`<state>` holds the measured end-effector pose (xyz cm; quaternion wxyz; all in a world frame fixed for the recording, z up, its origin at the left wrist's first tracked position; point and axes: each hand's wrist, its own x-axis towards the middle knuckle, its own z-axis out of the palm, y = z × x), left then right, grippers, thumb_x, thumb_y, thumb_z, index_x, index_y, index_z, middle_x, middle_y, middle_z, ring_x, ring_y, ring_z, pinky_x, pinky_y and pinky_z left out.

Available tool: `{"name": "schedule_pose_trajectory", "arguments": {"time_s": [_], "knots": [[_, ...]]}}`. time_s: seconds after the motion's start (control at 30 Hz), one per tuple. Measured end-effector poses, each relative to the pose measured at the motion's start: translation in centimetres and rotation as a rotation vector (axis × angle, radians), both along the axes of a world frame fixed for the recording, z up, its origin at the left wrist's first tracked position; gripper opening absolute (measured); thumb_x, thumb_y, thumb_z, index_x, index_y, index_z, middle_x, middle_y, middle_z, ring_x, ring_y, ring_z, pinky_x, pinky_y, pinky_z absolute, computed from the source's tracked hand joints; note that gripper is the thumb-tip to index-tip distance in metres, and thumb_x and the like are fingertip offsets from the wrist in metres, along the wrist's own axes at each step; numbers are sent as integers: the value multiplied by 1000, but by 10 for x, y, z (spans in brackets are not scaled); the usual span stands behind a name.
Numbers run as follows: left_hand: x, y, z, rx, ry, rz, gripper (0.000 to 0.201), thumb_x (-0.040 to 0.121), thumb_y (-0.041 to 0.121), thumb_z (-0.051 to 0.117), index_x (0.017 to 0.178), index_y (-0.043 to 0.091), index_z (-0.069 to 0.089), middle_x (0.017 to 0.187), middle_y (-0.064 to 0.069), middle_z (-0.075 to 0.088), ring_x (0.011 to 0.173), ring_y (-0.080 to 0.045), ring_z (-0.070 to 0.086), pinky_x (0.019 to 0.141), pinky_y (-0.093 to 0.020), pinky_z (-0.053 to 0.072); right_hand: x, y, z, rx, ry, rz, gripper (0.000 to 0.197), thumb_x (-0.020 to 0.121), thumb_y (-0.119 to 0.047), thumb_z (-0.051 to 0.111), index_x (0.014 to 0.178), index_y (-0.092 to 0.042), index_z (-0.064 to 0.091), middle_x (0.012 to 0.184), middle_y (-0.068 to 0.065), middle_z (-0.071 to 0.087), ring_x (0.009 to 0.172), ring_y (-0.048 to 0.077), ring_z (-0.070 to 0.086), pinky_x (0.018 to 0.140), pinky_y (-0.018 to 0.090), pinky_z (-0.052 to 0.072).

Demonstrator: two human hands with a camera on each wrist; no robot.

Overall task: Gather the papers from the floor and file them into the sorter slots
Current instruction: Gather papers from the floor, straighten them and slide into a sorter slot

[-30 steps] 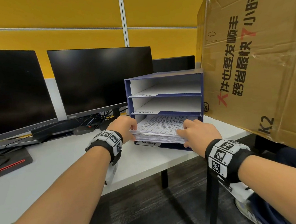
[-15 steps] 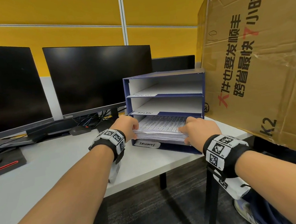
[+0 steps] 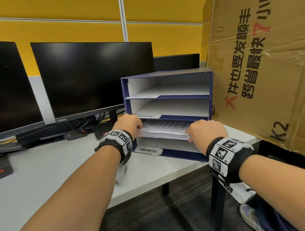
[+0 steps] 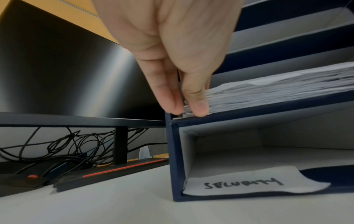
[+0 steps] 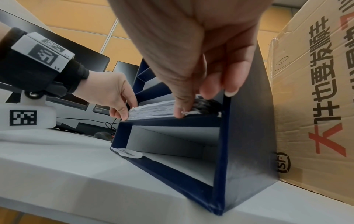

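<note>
Papers (image 3: pixel 165 131) half into the sorter (image 3: pixel 168 97); left hand (image 3: pixel 128 124) and right hand (image 3: pixel 206 131) pinch the corners — loose sheets may snag and crumple.

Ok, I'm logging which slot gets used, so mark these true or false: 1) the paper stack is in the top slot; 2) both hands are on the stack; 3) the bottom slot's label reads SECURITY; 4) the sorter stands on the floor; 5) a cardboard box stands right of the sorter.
1) False. The paper stack lies in the third slot down of the sorter, under the ADMIN label.
2) True. The left hand and the right hand touch its front corners.
3) True. The SECURITY label.
4) False. It stands on the desk.
5) True. The cardboard box.
</note>
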<state>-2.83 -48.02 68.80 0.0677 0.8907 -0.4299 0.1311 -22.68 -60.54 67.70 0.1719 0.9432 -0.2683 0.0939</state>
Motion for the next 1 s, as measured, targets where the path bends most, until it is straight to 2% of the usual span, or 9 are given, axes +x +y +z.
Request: {"name": "schedule_pose_trajectory", "arguments": {"time_s": [0.13,0.2,0.4,0.77,1.0], "knots": [[5,-3,2,28,-3,5,21,85,14,65,105,16,72,103,-11,69,97,-30,63,88,-37,54,0,1,1,-9,-26,-24,13,91,-13,53,100,-16,62,82,4,55,70,28,53,63,31,44],[6,-4,1,27,0,20,20,86,17,65,105,16,72,103,-11,68,97,-31,63,89,-37,54,0,2,3,-11,-30,-31,13,91,-13,51,98,-16,62,79,3,51,68,28,50,62,31,43],[7,-7,-1,28,-10,42,20,87,24,65,105,20,72,99,-8,68,93,-29,64,86,-39,55,-1,7,5,-30,-31,-44,17,92,-10,49,104,-14,60,97,8,65,82,30,61,64,32,42],[9,-14,-6,27,-78,82,21,91,33,61,107,23,71,100,-7,68,91,-28,64,83,-39,55,2,11,6,-27,-17,-71,21,91,-5,47,107,-13,58,99,8,65,85,29,63,65,33,43],[12,-16,-9,30,-96,103,20,92,33,59,107,25,70,101,-7,66,89,-30,65,79,-38,54,4,10,3,-24,-41,-72,23,90,-4,47,108,-13,58,101,8,64,89,30,64,66,34,43]]}}
